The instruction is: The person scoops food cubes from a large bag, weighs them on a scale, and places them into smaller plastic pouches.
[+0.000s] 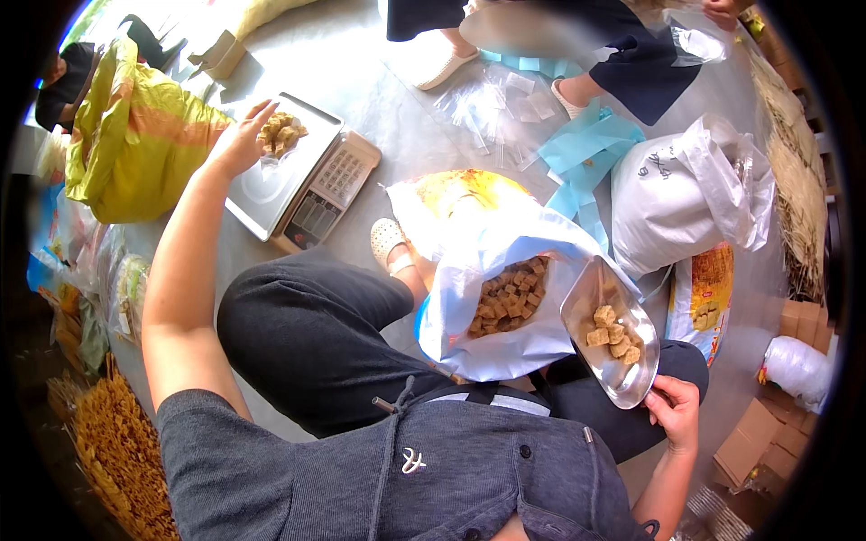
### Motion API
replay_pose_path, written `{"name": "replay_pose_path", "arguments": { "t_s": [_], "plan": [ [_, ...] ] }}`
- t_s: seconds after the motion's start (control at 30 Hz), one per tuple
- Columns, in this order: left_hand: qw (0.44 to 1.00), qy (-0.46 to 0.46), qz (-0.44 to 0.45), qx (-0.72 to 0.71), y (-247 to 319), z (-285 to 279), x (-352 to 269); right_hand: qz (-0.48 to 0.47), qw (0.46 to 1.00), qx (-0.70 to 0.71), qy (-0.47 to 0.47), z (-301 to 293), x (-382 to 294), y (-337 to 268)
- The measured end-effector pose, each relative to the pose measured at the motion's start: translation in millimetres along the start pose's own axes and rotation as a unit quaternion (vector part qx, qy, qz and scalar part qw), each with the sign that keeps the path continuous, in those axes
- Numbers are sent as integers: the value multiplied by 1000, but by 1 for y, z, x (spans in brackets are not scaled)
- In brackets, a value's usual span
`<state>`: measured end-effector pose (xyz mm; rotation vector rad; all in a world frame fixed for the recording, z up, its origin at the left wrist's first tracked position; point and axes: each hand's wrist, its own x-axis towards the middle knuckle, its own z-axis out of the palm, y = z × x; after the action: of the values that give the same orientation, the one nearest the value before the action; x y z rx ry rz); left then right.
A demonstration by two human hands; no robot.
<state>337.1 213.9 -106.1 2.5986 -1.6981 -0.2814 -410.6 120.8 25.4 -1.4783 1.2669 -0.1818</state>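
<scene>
My left hand (240,138) reaches over the steel pan (267,196) of a digital weighing scale (331,179), fingers extended beside a small pile of brown cubes (281,135) that look like brown sugar. Clear plastic seems to lie under that pile; whether the hand touches it is hard to tell. My right hand (673,409) grips the end of a metal scoop (612,379), which carries several more cubes (612,335). Between my legs stands a white woven sack (460,291), its mouth spread wide over many brown cubes (511,297). The scoop overlaps the sack's right rim.
A yellow-green woven sack (135,149) stands left of the scale. Ahead, clear plastic bags (497,101) and light-blue strips (588,145) litter the floor near another person's feet (450,67). At right are a tied white sack (666,189) and flattened cardboard (751,439).
</scene>
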Motion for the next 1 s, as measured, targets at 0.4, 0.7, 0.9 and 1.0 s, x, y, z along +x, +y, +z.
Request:
{"name": "replay_pose_path", "arguments": {
  "t_s": [0.4,0.7,0.9,1.0],
  "plan": [
    [989,-119,-70,-60,-42,60,-4,-56,970,-226,-66,4,31,-31],
    [970,-172,-24,-169,15,19,-12,-137,873,-438,-164,110,164,1],
    [997,-72,-3,-35,147,-75,-95,-286,826,-391,-287,115,156,-28],
    [980,-73,104,-150,214,-92,-121,-130,883,-228,-389,59,167,-93]
  ]
}}
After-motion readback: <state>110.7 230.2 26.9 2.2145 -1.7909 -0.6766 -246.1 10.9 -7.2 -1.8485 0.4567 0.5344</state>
